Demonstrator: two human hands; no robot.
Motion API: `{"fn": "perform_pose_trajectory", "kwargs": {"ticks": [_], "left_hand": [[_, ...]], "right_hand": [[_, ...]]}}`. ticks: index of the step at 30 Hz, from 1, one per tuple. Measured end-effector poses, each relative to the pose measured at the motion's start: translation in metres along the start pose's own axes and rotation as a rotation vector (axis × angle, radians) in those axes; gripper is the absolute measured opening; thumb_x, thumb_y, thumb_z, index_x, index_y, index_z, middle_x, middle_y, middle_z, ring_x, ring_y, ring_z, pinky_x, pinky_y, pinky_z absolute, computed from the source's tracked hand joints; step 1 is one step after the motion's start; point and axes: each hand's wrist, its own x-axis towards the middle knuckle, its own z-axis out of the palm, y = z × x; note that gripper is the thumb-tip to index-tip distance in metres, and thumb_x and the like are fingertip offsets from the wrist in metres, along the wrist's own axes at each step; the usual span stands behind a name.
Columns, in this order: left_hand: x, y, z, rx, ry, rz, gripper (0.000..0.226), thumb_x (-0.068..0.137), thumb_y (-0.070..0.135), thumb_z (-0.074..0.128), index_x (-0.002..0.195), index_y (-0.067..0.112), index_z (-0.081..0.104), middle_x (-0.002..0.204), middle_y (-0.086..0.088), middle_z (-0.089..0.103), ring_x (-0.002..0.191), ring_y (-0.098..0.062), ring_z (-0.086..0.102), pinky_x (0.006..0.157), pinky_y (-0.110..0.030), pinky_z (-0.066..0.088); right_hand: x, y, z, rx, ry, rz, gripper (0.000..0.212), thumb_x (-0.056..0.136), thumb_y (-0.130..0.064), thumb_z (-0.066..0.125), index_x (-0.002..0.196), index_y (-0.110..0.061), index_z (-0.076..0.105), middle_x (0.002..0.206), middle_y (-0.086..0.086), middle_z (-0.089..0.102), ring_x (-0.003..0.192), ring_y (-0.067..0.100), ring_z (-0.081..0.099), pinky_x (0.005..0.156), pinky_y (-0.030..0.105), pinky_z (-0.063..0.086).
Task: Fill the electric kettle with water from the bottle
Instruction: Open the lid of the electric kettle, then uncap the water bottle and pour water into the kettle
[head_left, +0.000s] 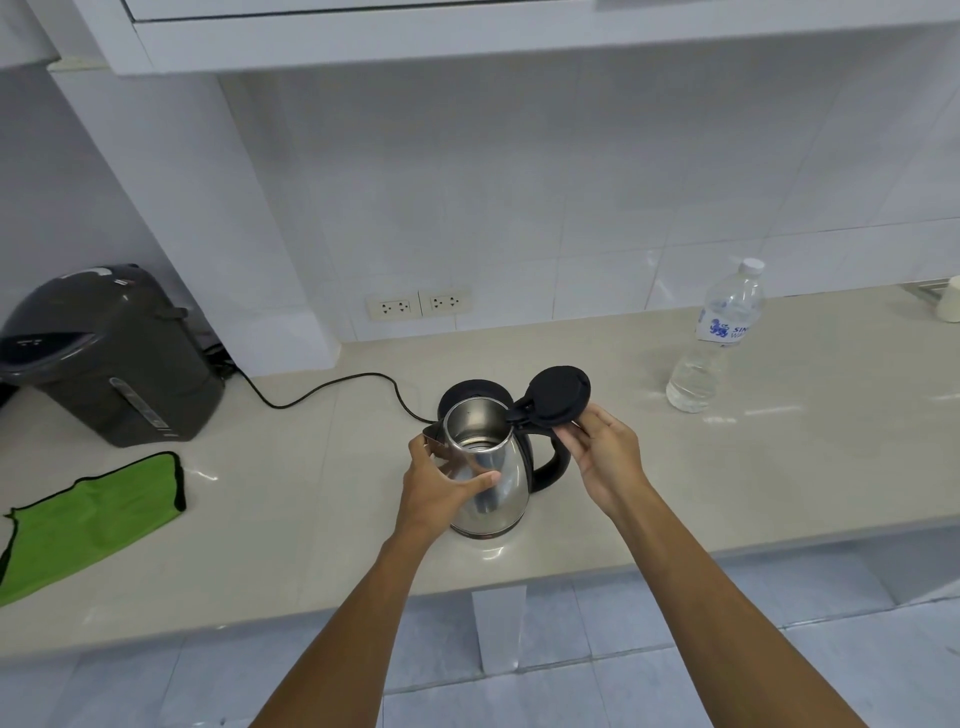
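A steel electric kettle (498, 493) with a black handle stands on the counter in the middle of the head view. Its black lid (558, 396) is swung open to the right, and the inside looks empty. My left hand (441, 486) grips the kettle's body from the left, thumb across the front. My right hand (605, 454) holds the edge of the open lid by the fingertips, just above the handle. A clear plastic water bottle (719, 338) with a white cap and blue label stands upright at the right, apart from both hands.
The kettle's black base (470, 389) sits just behind it, its cord (322, 392) running left. A dark hot-water dispenser (104, 353) stands at the far left, a green cloth (88, 519) in front of it. Wall sockets (418, 304) are behind. The counter's front edge (519, 577) runs below the kettle.
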Motion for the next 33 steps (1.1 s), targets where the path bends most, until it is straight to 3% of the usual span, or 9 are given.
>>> {"fn": "perform_pose_trajectory", "kwargs": {"ticks": [12,18,23,26,29,33], "left_hand": [[-0.001,0.002,-0.001,0.025,0.002,-0.012,0.095,0.063,0.032,0.104,0.133,0.027,0.039,0.114,0.022,0.055,0.118,-0.016,0.062,0.099,-0.030,0.053],[-0.002,0.004,0.000,0.036,0.022,-0.009,0.102,0.058,0.032,0.106,0.139,0.021,0.045,0.133,0.005,0.056,0.127,-0.021,0.062,0.102,-0.032,0.053],[-0.008,0.026,-0.010,0.266,0.083,0.070,0.133,0.066,0.059,0.095,0.166,0.012,0.021,0.170,-0.004,0.023,0.157,-0.025,0.027,0.126,-0.045,0.033],[-0.011,0.049,-0.012,0.476,0.133,0.218,0.121,0.071,0.077,0.081,0.163,0.017,0.029,0.168,-0.002,0.031,0.156,-0.024,0.028,0.126,-0.051,0.026],[-0.016,0.077,0.000,0.631,0.141,0.406,0.112,0.075,0.087,0.065,0.159,0.018,0.036,0.164,-0.001,0.039,0.154,-0.022,0.033,0.126,-0.054,0.022],[-0.020,0.114,0.027,0.740,0.084,0.586,0.104,0.080,0.091,0.054,0.155,0.020,0.041,0.161,0.000,0.042,0.152,-0.020,0.034,0.126,-0.053,0.017]], "right_hand": [[0.000,0.000,0.001,0.000,-0.006,-0.003,0.023,0.100,-0.001,0.058,0.118,0.001,0.072,0.115,0.015,0.076,0.109,0.025,0.074,0.097,0.033,0.057],[-0.003,-0.010,-0.004,-0.150,-0.025,0.010,0.021,0.100,-0.005,0.061,0.117,0.000,0.072,0.111,0.013,0.078,0.105,0.026,0.075,0.096,0.035,0.057],[-0.001,-0.038,-0.030,-0.802,-0.015,-0.115,0.030,0.098,-0.029,0.066,0.125,-0.016,0.071,0.118,0.004,0.076,0.104,0.021,0.073,0.089,0.039,0.061],[-0.005,-0.065,-0.049,-1.358,-0.008,-0.246,0.048,0.096,-0.045,0.063,0.139,-0.022,0.060,0.130,0.001,0.069,0.117,0.021,0.066,0.099,0.042,0.054],[-0.011,-0.094,-0.062,-1.802,0.015,-0.279,0.062,0.094,-0.056,0.058,0.147,-0.025,0.047,0.138,0.001,0.063,0.126,0.026,0.059,0.096,0.045,0.049],[-0.022,-0.128,-0.073,-2.029,0.042,-0.287,0.071,0.093,-0.062,0.053,0.152,-0.025,0.038,0.145,0.004,0.057,0.131,0.029,0.054,0.094,0.046,0.049]]}}
